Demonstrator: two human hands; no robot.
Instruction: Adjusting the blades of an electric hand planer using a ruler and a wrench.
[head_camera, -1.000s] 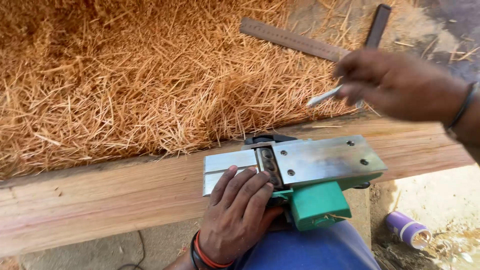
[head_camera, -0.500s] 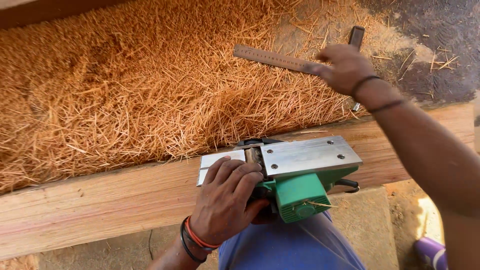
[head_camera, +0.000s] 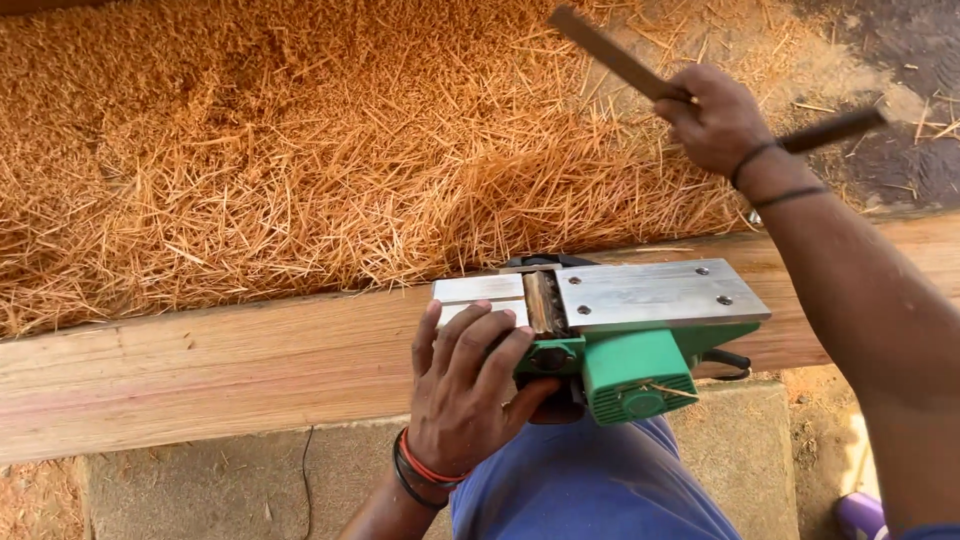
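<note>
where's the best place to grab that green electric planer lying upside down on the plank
Probably the green motor housing of the planer, taken from the near side, where it bulges past the plank. The flat metal sole faces up with the blade slot exposed beside the left hand, so keep the grip off that.

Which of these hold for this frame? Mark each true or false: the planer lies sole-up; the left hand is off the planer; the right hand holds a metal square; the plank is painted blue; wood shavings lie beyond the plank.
1. The green planer lies with its metal sole facing up. True.
2. The left hand is off the planer. False: it grips the planer's front end.
3. The right hand holds a metal square lifted off the ground. True.
4. The plank is painted blue. False: it is bare light wood.
5. Wood shavings lie piled beyond the plank. True.
</note>
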